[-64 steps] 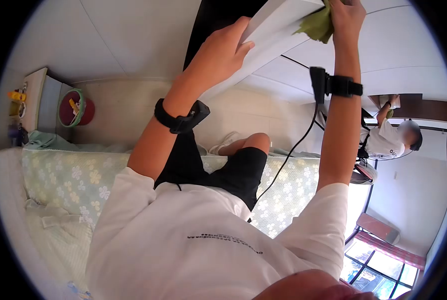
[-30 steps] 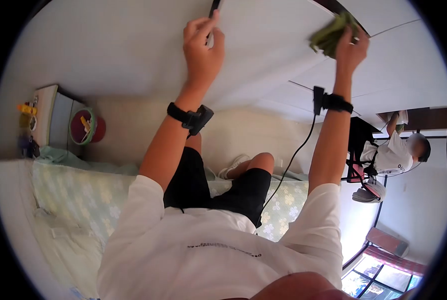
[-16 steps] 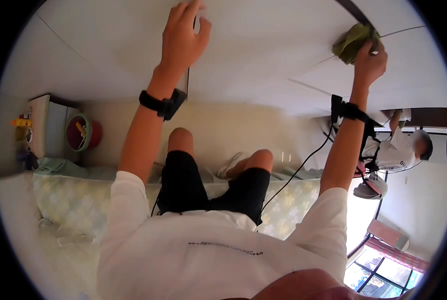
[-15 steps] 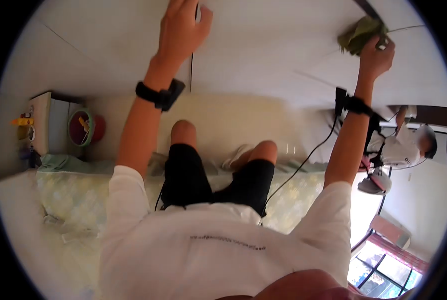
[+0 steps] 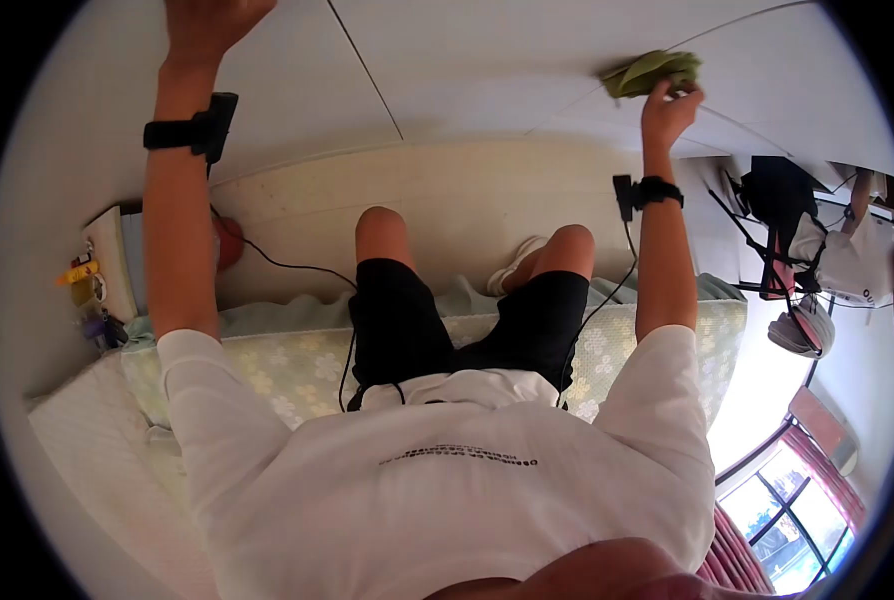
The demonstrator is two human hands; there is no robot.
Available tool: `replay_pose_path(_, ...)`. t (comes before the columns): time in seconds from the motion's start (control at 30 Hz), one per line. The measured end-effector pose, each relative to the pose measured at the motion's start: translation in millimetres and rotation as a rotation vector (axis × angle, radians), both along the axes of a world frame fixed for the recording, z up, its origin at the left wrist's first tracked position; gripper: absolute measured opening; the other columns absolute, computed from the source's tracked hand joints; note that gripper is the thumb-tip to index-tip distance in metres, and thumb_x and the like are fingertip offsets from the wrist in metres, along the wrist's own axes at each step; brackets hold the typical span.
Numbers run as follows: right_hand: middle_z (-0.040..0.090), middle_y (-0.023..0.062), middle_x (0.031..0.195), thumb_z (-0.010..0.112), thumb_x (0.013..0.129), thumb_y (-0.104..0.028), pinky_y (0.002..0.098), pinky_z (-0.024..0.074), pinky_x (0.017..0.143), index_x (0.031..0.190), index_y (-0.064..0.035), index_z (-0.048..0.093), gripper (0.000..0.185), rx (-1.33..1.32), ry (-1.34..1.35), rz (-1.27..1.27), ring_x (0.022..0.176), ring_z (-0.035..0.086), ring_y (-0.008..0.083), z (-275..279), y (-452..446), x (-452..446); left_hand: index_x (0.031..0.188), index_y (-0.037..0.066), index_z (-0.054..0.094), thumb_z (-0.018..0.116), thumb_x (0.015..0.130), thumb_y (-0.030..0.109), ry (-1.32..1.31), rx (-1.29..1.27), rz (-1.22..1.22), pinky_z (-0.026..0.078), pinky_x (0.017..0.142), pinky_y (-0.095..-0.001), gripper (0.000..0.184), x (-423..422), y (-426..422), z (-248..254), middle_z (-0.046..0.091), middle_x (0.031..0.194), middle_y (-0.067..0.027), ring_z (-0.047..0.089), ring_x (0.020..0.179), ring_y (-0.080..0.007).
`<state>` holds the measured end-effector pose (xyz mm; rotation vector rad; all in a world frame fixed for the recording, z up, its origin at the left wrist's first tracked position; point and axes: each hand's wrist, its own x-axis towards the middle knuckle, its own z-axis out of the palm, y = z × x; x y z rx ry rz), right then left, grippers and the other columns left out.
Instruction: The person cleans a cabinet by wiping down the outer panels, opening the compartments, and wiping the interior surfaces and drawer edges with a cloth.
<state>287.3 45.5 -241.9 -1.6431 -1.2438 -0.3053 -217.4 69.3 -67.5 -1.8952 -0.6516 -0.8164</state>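
Observation:
My right hand (image 5: 672, 115) is closed on a green cloth (image 5: 651, 74), which lies bunched against a white panelled surface (image 5: 487, 60). Part of the cloth spreads out to the left of my fingers. My left hand (image 5: 212, 28) is at the top left edge over the same white surface, its thumb held out to the side. Its other fingers are cut off by the frame, and I see no object in it. Black straps with small devices are on both wrists, with cables running to my waist.
My bent knees (image 5: 380, 235) are over a pale floor (image 5: 447, 185). Under me is a flowered bed cover (image 5: 287, 365). At left stand a cabinet (image 5: 115, 255) and a red bucket (image 5: 230, 243). To the right are another person (image 5: 857, 260), a grey fan-like object (image 5: 802, 330) and a curtained window (image 5: 797, 510).
My right hand and the green cloth have moved left across the white surface. My left hand has moved left and toward the top edge. The view has shifted.

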Motion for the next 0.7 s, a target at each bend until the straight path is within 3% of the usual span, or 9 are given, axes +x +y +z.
replay_pose_path(0.1, 0.062, 0.0192, 0.098, 0.066, 0.087, -0.014, 0.0407, 0.0519, 0.074, 0.113, 0.0048, 0.053, 0.035, -0.192, 0.028, 0.128, 0.083, 0.065, 0.0329, -52, -21, 3, 0.120, 0.009, 0.063, 0.055, 0.092, 0.013, -0.032, 0.119, -0.005, 0.032, 0.104, -0.0447, 0.029, 0, 6, 13, 0.055, 0.132, -0.0126, 0.048, 0.124, -0.0303)
replay_pose_path(0.2, 0.062, 0.0174, 0.099, 0.064, 0.088, -0.013, 0.0414, 0.0519, 0.074, 0.114, 0.0010, 0.059, 0.030, -0.270, -0.009, 0.142, 0.084, 0.065, 0.0322, -78, -29, 11, 0.127, 0.007, 0.058, 0.056, 0.093, 0.014, -0.204, 0.053, 0.002, 0.030, 0.110, -0.0454, 0.034, -2, 5, 39, 0.052, 0.137, -0.0160, 0.042, 0.132, -0.0348)
replay_pose_path(0.27, 0.062, 0.0170, 0.099, 0.063, 0.088, -0.013, 0.0418, 0.0519, 0.075, 0.115, -0.0008, 0.062, 0.029, -0.340, -0.020, 0.127, 0.084, 0.065, 0.0329, -90, -30, 18, 0.142, 0.000, 0.036, 0.031, 0.105, 0.043, -0.353, -0.140, -0.028, 0.030, 0.098, -0.0570, 0.057, -5, 14, 51, 0.031, 0.145, -0.0297, 0.035, 0.128, -0.0435)
replay_pose_path(0.3, 0.062, 0.0167, 0.098, 0.062, 0.089, -0.013, 0.0426, 0.0516, 0.075, 0.115, -0.0037, 0.064, 0.028, -0.372, -0.098, 0.099, 0.085, 0.064, 0.0331, -101, -30, 31, 0.142, 0.000, 0.036, 0.031, 0.105, 0.043, -0.349, -0.142, -0.029, 0.030, 0.098, -0.0570, 0.057, -3, 18, 50, 0.031, 0.145, -0.0297, 0.035, 0.128, -0.0435)
replay_pose_path(0.37, 0.062, 0.0174, 0.098, 0.060, 0.090, -0.015, 0.0447, 0.0507, 0.078, 0.116, -0.0094, 0.069, 0.028, -0.363, -0.209, 0.039, 0.089, 0.062, 0.0349, -115, -28, 69, 0.128, 0.000, 0.046, 0.022, 0.108, 0.035, -0.289, 0.108, 0.008, 0.031, 0.092, -0.0494, 0.047, 5, 28, 49, 0.046, 0.126, -0.0204, 0.044, 0.110, -0.0342)
replay_pose_path(0.53, 0.062, 0.0207, 0.092, 0.056, 0.091, -0.020, 0.0467, 0.0500, 0.078, 0.117, -0.0082, 0.068, 0.031, -0.383, -0.209, -0.062, 0.087, 0.061, 0.0383, -106, -6, 134, 0.129, -0.001, 0.046, 0.023, 0.107, 0.034, -0.321, 0.082, -0.034, 0.031, 0.092, -0.0501, 0.047, 4, 27, 48, 0.048, 0.119, -0.0177, 0.046, 0.106, -0.0342)
replay_pose_path(0.7, 0.063, 0.0234, 0.093, 0.057, 0.090, -0.021, 0.0488, 0.0500, 0.077, 0.118, -0.0009, 0.064, 0.035, -0.360, -0.171, 0.098, 0.087, 0.062, 0.0419, -118, 7, 95, 0.127, -0.004, 0.046, 0.024, 0.107, 0.033, -0.311, 0.146, -0.013, 0.033, 0.090, -0.0501, 0.048, 6, 30, 46, 0.048, 0.114, -0.0182, 0.046, 0.102, -0.0340)
